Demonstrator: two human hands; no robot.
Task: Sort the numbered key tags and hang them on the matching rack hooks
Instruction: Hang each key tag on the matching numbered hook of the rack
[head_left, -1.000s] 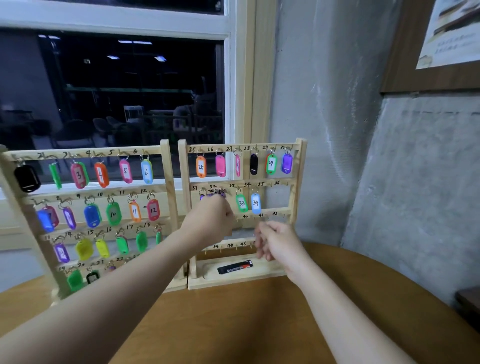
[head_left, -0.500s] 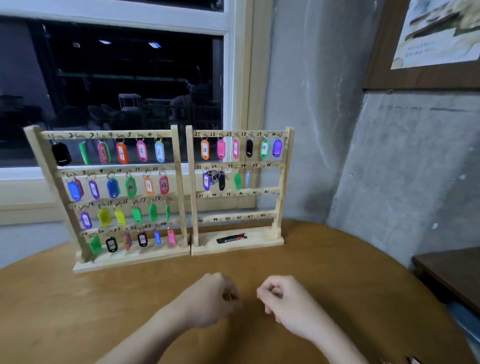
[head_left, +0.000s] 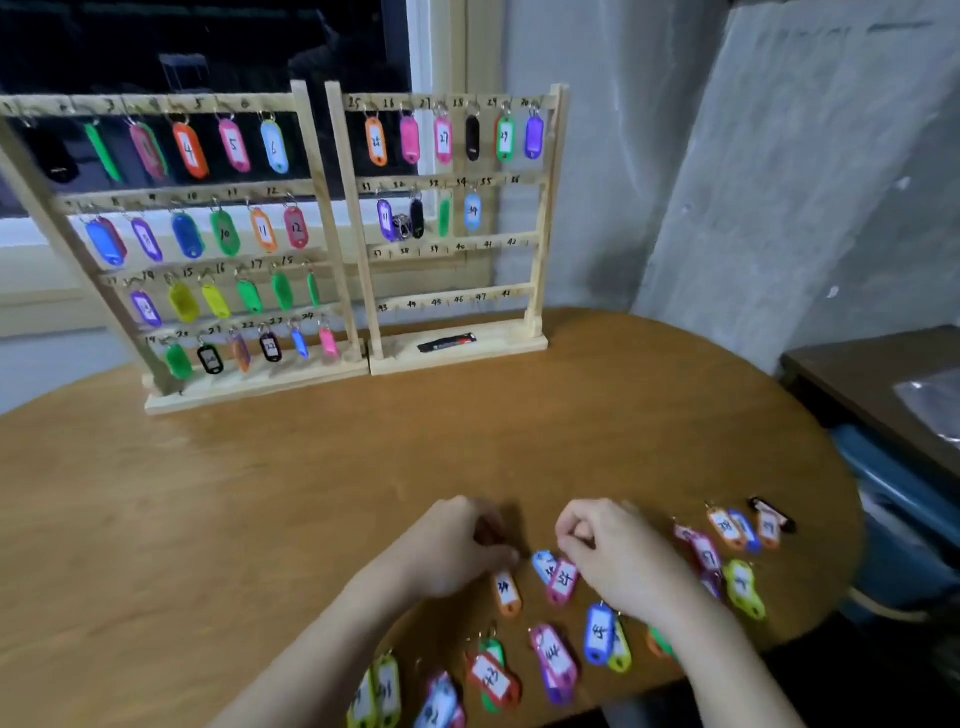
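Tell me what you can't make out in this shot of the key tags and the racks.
Head view only:
- Left rack top-left tags: motion blur, numbers unreadable.
- Tags at the bottom edge: cut off by the frame.
- Tags behind the right hand: hidden by the wrist.
- Left hand: fingers curled by the orange tag, grip unclear.
- Black item on the right rack base: too small to identify.

Both forearms reach forward, low and side by side. The left hand (head_left: 451, 545) and right hand (head_left: 615, 553) are loosely curled, knuckles up, fingertips nearly meeting; blur hides whether either pinches anything.
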